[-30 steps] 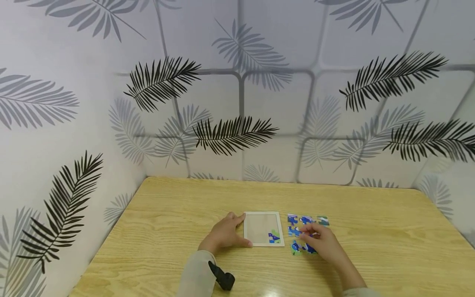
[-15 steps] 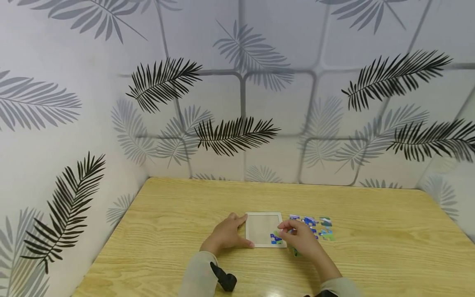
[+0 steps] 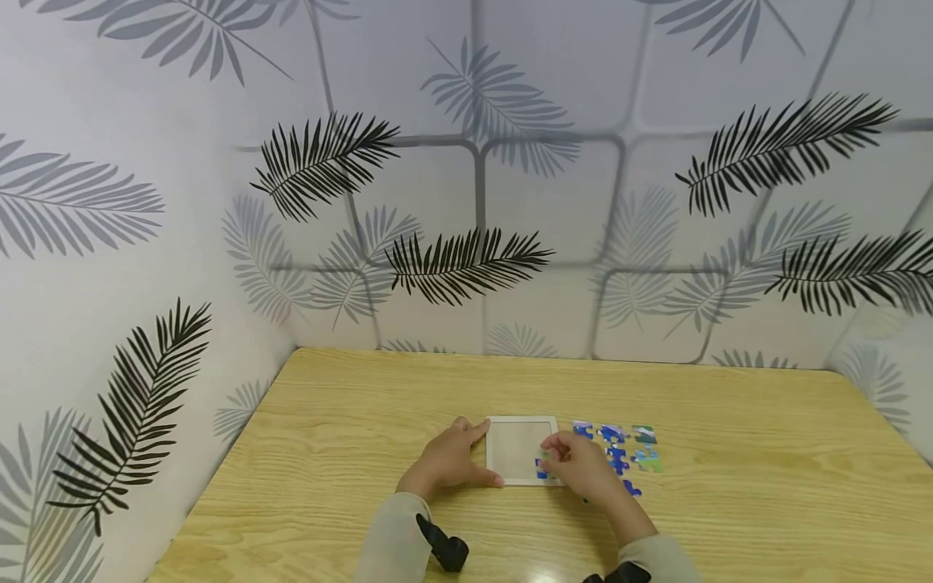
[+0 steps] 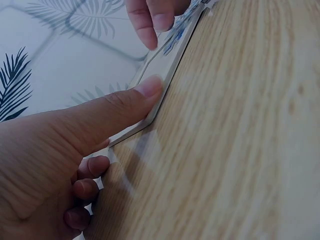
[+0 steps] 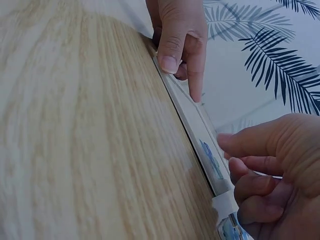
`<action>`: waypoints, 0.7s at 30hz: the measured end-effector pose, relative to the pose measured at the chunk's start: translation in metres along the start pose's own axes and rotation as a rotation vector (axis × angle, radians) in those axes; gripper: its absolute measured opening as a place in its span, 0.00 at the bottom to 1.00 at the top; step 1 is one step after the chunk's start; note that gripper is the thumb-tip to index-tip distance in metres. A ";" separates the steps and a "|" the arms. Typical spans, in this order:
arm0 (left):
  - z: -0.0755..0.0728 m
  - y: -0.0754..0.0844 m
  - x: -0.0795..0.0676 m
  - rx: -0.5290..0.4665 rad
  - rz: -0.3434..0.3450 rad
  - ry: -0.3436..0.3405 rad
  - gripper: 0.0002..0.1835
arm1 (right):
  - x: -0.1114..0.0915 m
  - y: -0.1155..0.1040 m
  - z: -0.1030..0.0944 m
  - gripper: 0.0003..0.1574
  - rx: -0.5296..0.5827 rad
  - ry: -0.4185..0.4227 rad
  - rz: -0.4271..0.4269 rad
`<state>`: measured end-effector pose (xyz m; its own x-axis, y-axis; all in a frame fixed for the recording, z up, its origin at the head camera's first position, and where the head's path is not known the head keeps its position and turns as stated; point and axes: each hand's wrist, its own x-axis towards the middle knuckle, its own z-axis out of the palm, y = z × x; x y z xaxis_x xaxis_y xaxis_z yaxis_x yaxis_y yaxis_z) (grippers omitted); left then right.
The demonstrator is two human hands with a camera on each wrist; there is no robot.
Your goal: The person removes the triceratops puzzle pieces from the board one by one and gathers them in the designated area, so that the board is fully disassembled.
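Observation:
A shallow white puzzle frame (image 3: 521,419) lies on the wooden table. In its lower right corner sit blue and green puzzle pieces (image 3: 542,468), partly covered by my right hand. My left hand (image 3: 450,457) holds the frame's left side, thumb on the near corner and index finger at the far one. In the left wrist view the left thumb (image 4: 150,87) presses on the frame's rim. Over the right part of the frame, my right hand (image 3: 579,465) brings thumb and index tips together on a small puzzle piece (image 5: 227,156), mostly hidden by the fingers.
Several loose blue, green and lilac puzzle pieces (image 3: 618,460) lie right of the frame, some hidden behind the right hand. The wooden table (image 3: 350,405) meets a leaf-patterned wall (image 3: 539,308) at its back edge. Dark straps (image 3: 445,546) sit at both wrists.
My right hand has moved left from the loose pieces to the frame's right part and now hovers lower over it. The left hand stays at the frame's left side.

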<state>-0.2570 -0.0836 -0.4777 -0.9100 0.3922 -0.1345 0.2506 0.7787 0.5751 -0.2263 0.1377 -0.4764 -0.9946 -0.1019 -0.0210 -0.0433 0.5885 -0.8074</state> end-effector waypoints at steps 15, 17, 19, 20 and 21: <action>0.000 0.001 0.001 -0.002 0.003 0.001 0.52 | -0.001 -0.001 -0.001 0.13 -0.107 -0.020 0.000; 0.000 0.001 0.000 -0.002 0.005 0.001 0.52 | 0.000 -0.001 -0.001 0.13 -0.108 -0.023 0.004; -0.001 0.001 0.000 -0.002 0.008 0.001 0.52 | 0.000 -0.001 -0.001 0.13 -0.108 -0.026 0.006; -0.001 0.001 0.000 -0.002 0.008 0.002 0.52 | 0.000 -0.001 -0.001 0.13 -0.108 -0.027 0.007; -0.001 0.001 0.000 -0.004 0.009 0.002 0.52 | 0.000 -0.001 -0.001 0.13 -0.105 -0.029 0.008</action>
<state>-0.2569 -0.0832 -0.4763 -0.9084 0.3983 -0.1274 0.2578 0.7733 0.5793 -0.2265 0.1378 -0.4745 -0.9919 -0.1189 -0.0456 -0.0463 0.6704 -0.7406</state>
